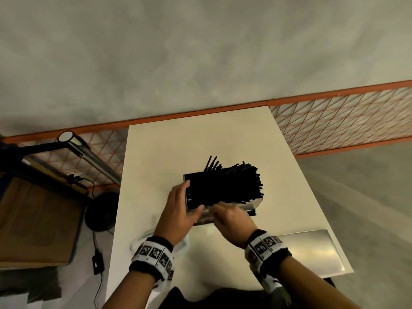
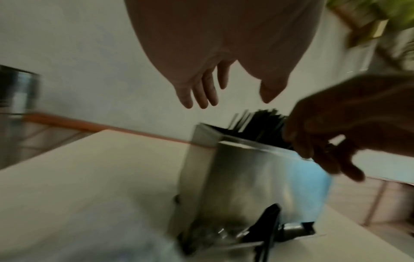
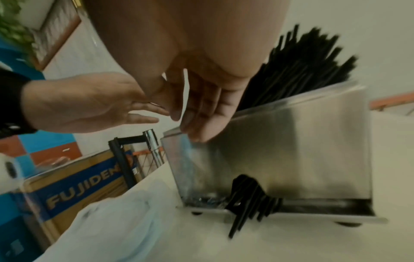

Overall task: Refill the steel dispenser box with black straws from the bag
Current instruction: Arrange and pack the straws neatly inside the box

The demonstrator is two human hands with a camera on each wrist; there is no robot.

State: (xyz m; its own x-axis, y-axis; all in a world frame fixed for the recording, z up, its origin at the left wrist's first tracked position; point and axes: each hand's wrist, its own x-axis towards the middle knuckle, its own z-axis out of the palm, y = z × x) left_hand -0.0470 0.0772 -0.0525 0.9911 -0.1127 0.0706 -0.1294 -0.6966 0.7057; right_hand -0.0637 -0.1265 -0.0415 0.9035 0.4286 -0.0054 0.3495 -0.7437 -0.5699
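The steel dispenser box stands open-topped in the middle of the white table. Black straws fill it and lean out over its right end. More straws poke from the slot at its base. My left hand is at the box's left end with straight fingers and holds nothing. My right hand reaches to the near top rim, its fingers touching the steel edge. A clear plastic bag lies crumpled on the table near my left wrist.
A flat steel lid lies at the table's near right. Left of the table are a cardboard box, a metal cart post and a black round fan. An orange mesh railing runs behind.
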